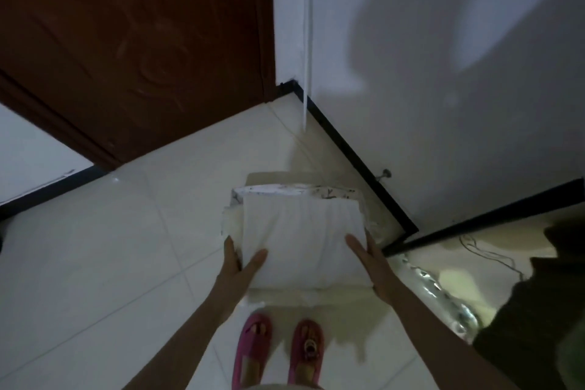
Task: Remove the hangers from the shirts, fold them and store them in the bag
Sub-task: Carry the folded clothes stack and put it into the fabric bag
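Observation:
A folded white shirt (300,237) is held flat between both hands, low over an open bag (294,191) with a patterned rim that stands on the tiled floor. My left hand (242,260) grips the shirt's left edge, thumb on top. My right hand (368,258) presses along its right edge, fingers stretched out. The shirt hides most of the bag's opening; pale fabric of the bag shows at the left side and below the shirt. No hanger is visible.
A dark brown door (133,47) stands at the back left. White walls with black skirting (354,155) form a corner behind the bag. A mirror-like panel (474,263) leans at the right. My feet in pink slippers (278,348) stand just before the bag.

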